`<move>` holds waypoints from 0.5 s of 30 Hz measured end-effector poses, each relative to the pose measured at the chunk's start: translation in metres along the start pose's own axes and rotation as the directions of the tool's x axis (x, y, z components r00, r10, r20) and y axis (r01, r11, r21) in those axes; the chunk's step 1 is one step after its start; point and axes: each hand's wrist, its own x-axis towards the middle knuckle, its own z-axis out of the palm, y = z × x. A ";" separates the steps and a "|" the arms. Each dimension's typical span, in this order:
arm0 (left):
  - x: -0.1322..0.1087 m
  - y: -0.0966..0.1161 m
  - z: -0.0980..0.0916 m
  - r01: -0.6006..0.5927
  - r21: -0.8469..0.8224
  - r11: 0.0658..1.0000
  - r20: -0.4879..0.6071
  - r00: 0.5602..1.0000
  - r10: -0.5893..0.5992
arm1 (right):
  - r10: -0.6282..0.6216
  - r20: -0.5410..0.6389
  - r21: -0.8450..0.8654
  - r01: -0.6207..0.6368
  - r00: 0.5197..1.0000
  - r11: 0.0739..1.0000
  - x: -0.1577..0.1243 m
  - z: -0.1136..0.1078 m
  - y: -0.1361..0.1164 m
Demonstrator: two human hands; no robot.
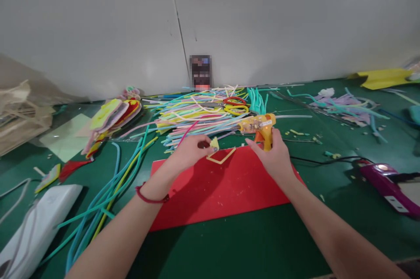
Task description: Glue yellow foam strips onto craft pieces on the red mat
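My left hand (192, 153), with a dark red bracelet at the wrist, pinches a small pale yellow piece (214, 143) over the top of a red sheet (210, 196). Just below those fingertips is a pale yellow strip (221, 162) bent into a V; whether it joins the pinched piece, I cannot tell. My right hand (271, 156) is at the handle of an orange-yellow hot glue gun (257, 125), with the fingers on its right side and the thumb stretched out to the left. The gun's nozzle end points left, over a heap of pipe cleaners (197, 114).
Red-and-yellow-handled scissors (236, 106) lie on the heap. A phone (201, 73) leans against the wall. Loose blue and yellow pipe cleaners (114, 182), a white device (42, 222) and finished fuzzy shapes (113, 117) are left. A magenta power strip (383, 182) with a black cable is right.
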 end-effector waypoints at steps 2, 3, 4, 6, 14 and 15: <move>-0.001 0.002 -0.003 0.054 -0.269 0.962 0.020 0.999 -0.050 | -0.026 -0.007 -0.006 0.026 1.000 1.000 0.000 -0.002 -0.001; -0.002 0.003 -0.003 0.088 -0.404 0.911 0.049 0.996 -0.074 | -0.047 -0.008 -0.014 0.047 0.999 0.999 0.000 -0.003 -0.001; -0.002 0.005 -0.002 0.122 -0.510 0.851 0.079 0.992 -0.095 | -0.074 -0.007 -0.023 0.073 0.997 0.997 0.000 -0.004 -0.002; -0.003 0.008 0.000 0.185 -0.657 0.731 0.126 0.983 -0.135 | -0.137 -0.003 -0.038 0.136 0.991 0.990 0.000 -0.005 -0.001; -0.010 0.017 0.002 0.267 -0.843 0.466 0.208 0.962 -0.175 | -0.231 0.033 -0.025 0.232 0.972 0.972 0.001 -0.003 0.002; -0.013 0.017 0.001 0.266 -0.844 0.466 0.207 0.963 -0.174 | -0.231 0.037 -0.023 0.232 0.972 0.972 0.002 -0.003 0.001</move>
